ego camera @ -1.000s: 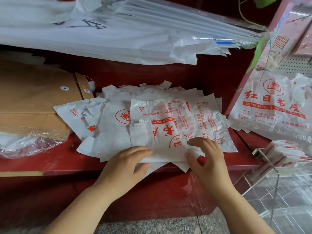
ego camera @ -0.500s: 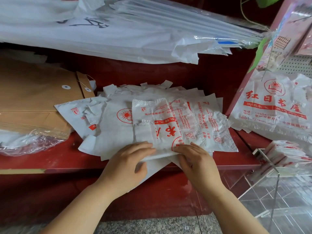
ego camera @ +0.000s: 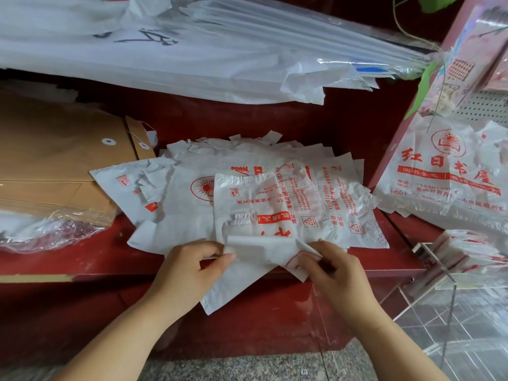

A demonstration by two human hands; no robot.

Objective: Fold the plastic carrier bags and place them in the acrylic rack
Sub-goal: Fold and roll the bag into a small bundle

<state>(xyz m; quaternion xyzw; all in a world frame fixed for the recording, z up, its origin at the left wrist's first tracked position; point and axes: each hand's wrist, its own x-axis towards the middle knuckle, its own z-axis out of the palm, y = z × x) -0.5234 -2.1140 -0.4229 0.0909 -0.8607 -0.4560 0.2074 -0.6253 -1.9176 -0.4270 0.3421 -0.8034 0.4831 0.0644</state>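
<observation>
Left grip (ego camera: 189, 270) and right grip (ego camera: 338, 276) pinch the top carrier bag (ego camera: 264, 204); brown envelopes (ego camera: 68, 160) at nine o'clock, acrylic rack (ego camera: 437, 264) at three.

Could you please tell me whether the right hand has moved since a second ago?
Yes. The right hand has drawn back toward the front edge of the counter and now pinches the near edge of the top bag.

White thin plastic carrier bags with red print (ego camera: 247, 193): crinkled film, soft sheen. Dark red wooden-looking counter (ego camera: 82, 259): lacquered, semi-gloss, scuffed, dusty. Brown kraft paper envelopes (ego camera: 55, 160): matt, smooth. Clear plastic wrap (ego camera: 49, 232): glossy, wrinkled. Clear acrylic rack (ego camera: 450, 281): glossy, smooth, transparent. Grey speckled stone floor (ego camera: 233, 367): smooth, dull shine.
</observation>
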